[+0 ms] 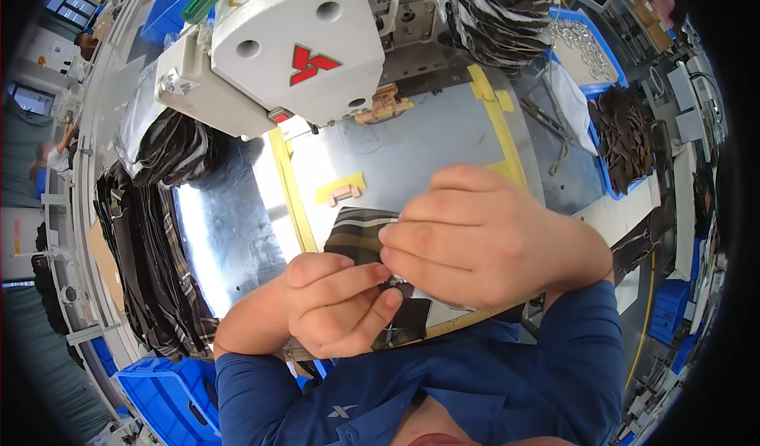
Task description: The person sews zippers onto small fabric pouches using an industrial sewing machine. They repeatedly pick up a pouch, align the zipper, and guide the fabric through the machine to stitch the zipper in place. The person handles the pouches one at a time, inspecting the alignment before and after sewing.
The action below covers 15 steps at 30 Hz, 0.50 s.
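My left hand (336,303) is closed, its thumb and fingers pinching a dark striped fabric piece (356,232) near the table's front edge. My right hand (479,240) is curled over the same piece from the right, fingertips pressed together beside the left ones. A small shiny bit shows between the fingertips, mostly hidden, and I cannot make out what it is. Just beyond the fabric, a small copper-coloured metal guide (343,195) sits on yellow tape on the plate. The white sewing machine head (297,58) stands over the far side of the plate.
Stacked dark and plaid fabric pieces (142,264) lie at left, with another pile (495,18) at the back. On the right, a blue tray (621,74) contains metal hardware; brown pieces (624,137) lie nearer. A blue crate (162,390) stands lower left. People sit far left.
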### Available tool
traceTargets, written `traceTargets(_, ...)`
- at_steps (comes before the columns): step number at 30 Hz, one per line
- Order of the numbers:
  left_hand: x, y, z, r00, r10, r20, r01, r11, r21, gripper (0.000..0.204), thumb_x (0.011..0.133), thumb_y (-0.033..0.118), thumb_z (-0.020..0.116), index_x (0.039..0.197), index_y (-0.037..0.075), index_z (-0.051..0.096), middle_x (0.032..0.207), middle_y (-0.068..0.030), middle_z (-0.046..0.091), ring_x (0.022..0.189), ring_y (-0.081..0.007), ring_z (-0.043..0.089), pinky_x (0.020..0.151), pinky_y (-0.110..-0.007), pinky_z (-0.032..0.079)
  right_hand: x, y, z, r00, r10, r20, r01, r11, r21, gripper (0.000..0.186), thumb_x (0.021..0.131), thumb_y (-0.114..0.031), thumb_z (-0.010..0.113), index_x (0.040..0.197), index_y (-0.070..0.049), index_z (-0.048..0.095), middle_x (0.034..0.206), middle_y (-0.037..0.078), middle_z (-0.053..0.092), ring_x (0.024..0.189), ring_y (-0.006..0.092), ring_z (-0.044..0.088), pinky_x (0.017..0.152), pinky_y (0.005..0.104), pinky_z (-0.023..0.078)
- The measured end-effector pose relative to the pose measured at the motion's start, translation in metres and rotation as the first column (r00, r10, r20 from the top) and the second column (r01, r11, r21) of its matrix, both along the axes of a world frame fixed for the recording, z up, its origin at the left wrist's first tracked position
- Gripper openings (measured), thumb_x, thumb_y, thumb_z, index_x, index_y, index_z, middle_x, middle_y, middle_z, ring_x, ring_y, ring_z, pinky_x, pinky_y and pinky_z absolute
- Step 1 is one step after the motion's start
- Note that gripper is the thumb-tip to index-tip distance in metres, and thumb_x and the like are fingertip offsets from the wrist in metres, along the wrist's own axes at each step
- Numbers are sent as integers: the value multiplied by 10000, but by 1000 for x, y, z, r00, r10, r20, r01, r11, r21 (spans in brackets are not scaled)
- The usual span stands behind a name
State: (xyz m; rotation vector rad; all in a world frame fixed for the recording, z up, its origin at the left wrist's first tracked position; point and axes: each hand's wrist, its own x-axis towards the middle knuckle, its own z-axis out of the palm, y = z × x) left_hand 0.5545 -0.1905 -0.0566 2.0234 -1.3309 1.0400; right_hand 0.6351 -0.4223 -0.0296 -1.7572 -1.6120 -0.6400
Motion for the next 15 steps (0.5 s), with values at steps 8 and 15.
traceTargets(8, 0, 0, -2, 993, -92, -72, 88, 995, -53, 177, 750, -19, 787, 914, 32, 742, 836, -24, 605, 904, -247, 739, 758, -352, 500, 7, -4, -1, 988, 146, -41, -147, 989, -30, 198, 752, -81, 798, 927, -2, 750, 964, 100, 722, 839, 233, 674, 683, 362, 550)
traceTargets(15, 3, 6, 6, 975, -111, -195, 97, 992, -78, 243, 750, -30, 773, 988, -19, 727, 835, -64, 635, 916, -298, 745, 755, -372, 507, 5, 0, -1, 986, 120, -119, -114, 992, 50, 192, 745, -149, 733, 892, -47, 666, 907, 53, 637, 818, 218, 629, 725, 358, 498)
